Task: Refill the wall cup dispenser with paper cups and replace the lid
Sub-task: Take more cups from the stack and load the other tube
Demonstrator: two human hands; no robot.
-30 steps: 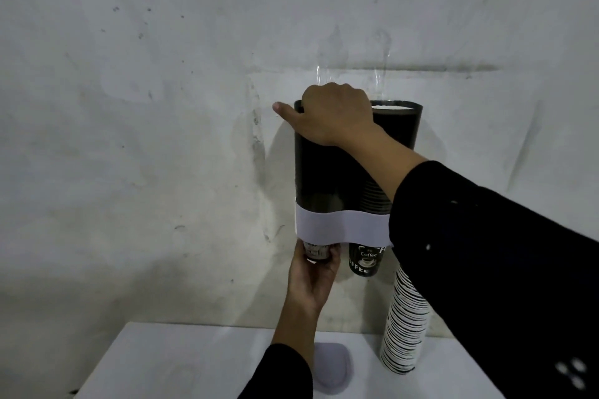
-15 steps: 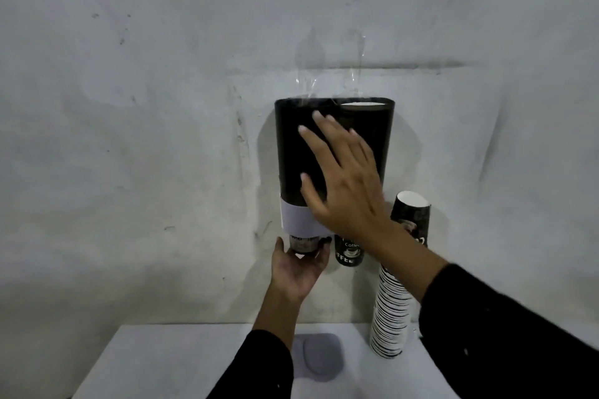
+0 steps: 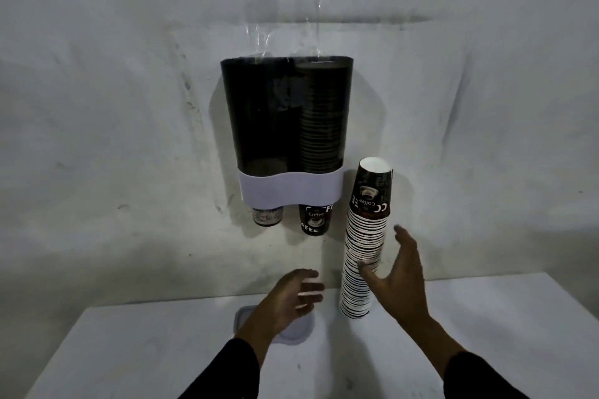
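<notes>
Both my hands have dropped from the wall dispenser (image 3: 287,126), whose top is open. Left hand (image 3: 291,295), fingers spread and empty, hovers over the grey lid (image 3: 291,332) lying on the white bench (image 3: 129,356). Right hand (image 3: 397,278) is open, fingertips at the inverted cup stack (image 3: 364,253) standing on the bench below and right of the dispenser.

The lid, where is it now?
The flat grey plastic lid lies on the white table, partly under the left hand, left of the tall stack of paper cups.
</notes>
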